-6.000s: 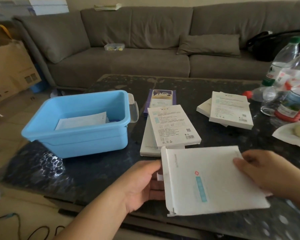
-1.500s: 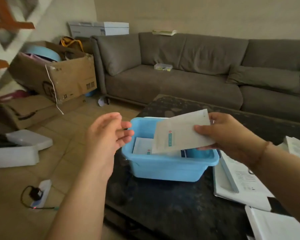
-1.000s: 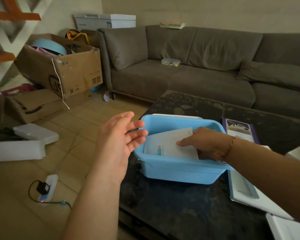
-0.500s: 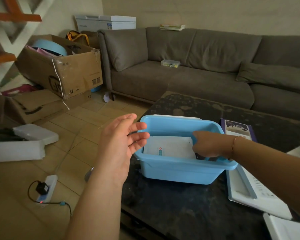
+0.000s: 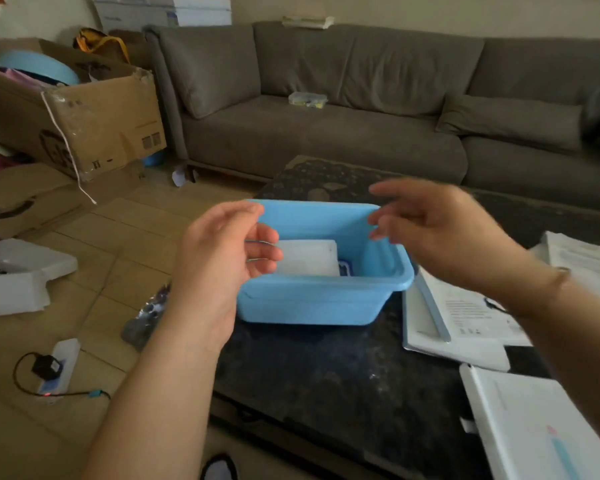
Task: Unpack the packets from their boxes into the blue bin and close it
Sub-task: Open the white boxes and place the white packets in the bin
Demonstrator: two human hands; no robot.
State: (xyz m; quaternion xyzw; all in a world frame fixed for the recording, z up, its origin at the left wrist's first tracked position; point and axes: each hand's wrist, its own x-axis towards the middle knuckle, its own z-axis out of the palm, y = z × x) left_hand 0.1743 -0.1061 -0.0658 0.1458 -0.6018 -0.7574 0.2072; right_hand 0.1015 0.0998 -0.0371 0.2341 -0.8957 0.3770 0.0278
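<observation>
Neither hand holds anything: the left hand [image 5: 222, 258] hangs at the near left corner of the blue bin [image 5: 312, 299], palm turned inward, fingers loosely curled around nothing, and the right hand [image 5: 440, 233] floats over the bin's far right rim, blurred, with its fingers spread and relaxed. Whether either hand touches the rim cannot be told. The bin stands open near the left edge of the dark speckled coffee table [image 5: 343, 375], and a white packet [image 5: 309, 258] lies flat inside it, with a bit of blue print showing at its right edge. To the right of the bin, flat white boxes [image 5: 465, 323] with printed backs lie on the table, more white boxes are stacked further right [image 5: 586, 258], and another white box [image 5: 534, 427] with a pale blue stripe sits at the near right corner. Behind the table stands a grey sofa [image 5: 326, 133] with a small clear container [image 5: 307, 99] on its seat. On the tiled floor to the left are cardboard boxes [image 5: 94, 119], white foam pieces [image 5: 18, 271] and a power strip [image 5: 58, 365] with a black plug
</observation>
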